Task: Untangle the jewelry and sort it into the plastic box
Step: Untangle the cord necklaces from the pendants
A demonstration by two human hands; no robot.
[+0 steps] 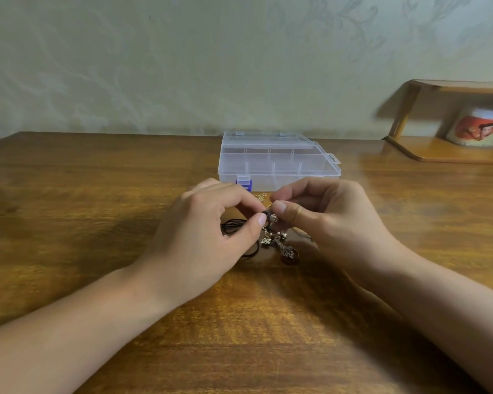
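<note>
Early stage: left hand [208, 231] and right hand [322, 214] each pinch the jewelry tangle [271, 223] above the bench [97, 223]; plastic box [276, 163] compartments look empty; sorting all remains.

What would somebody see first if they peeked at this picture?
Most likely the two hands meeting mid-table: the left hand and the right hand both pinch a tangled clump of jewelry, with small star charms and a dark pendant dangling below it. Just behind them sits a clear plastic box with dividers and a blue latch. A black cord trails on the wooden table under the left hand.
</note>
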